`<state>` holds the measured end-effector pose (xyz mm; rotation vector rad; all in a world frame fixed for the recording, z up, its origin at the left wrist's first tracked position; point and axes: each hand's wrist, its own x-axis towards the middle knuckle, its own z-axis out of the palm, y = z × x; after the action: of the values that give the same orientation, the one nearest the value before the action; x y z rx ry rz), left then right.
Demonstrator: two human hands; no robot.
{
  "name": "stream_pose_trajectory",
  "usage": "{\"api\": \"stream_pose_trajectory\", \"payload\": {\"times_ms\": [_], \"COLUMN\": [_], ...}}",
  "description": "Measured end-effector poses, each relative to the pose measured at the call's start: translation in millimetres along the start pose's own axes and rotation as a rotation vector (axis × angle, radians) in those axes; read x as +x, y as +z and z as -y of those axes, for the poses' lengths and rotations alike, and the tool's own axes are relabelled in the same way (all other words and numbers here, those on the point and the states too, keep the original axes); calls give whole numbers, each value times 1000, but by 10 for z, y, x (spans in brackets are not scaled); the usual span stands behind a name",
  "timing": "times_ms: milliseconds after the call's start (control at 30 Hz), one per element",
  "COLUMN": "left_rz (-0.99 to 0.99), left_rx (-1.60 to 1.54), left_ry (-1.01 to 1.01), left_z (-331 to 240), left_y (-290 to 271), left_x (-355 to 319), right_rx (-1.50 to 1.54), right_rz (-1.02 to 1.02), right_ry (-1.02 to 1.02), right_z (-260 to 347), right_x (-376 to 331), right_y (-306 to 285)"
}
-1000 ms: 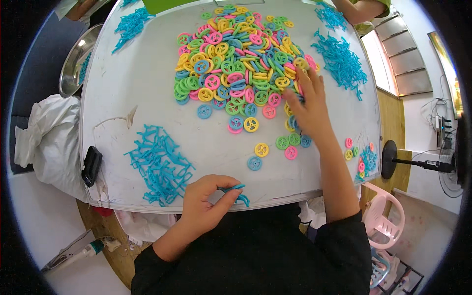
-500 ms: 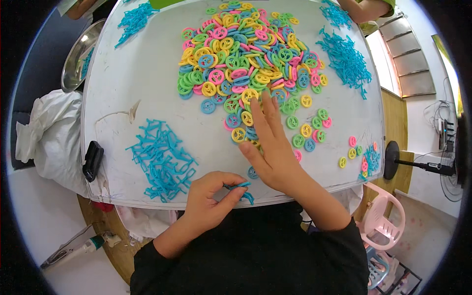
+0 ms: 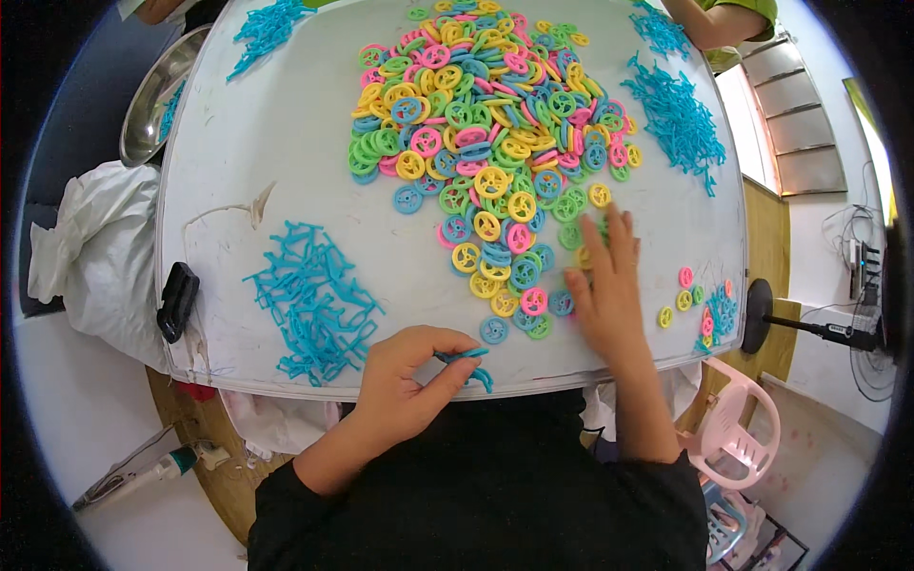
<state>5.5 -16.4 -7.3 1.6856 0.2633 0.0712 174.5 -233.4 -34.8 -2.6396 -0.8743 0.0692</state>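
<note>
A white tabletop fills the room's middle, with a pink chair off its near right corner and a co-worker's arm at the far right. Across the tabletop's centre lies a large heap of small toy wheels in pink, yellow, green and blue, spilling toward the wearer in a narrowing tongue.

The right hand is the nearer to these wheels, just right of the tongue. Its palm faces down, its fingers are spread and point away from the wearer, and the thumb reaches left; whether they touch the wheels below cannot be told. The wheels are round, so no long axis stands out.

The left hand, near the table's front edge, pinches a thin blue plastic piece between thumb and forefinger, its ends jutting rightward. A pile of similar blue pieces lies just beyond it, to the left.
</note>
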Motion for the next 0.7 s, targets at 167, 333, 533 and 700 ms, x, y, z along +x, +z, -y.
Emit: {"api": "stream_pose_trajectory", "payload": {"times_ms": [167,333,533,700], "left_rz": [22,-19,-18,-17], "left_rx": [16,40,-17,-4], "left_ry": [-19,-2,3,4], "left_z": [9,20,34,5], "left_y": [13,3,-37,-9], "left_x": [6,-31,-23,12], "right_rx": [345,542,529,488], "right_rz": [-33,-68,-141,12], "right_ry": [-129,-118,87,103], "right_z": [394,193,-104,244], "right_x": [51,109,100,97], "right_y": [125,-46,-309,-208]}}
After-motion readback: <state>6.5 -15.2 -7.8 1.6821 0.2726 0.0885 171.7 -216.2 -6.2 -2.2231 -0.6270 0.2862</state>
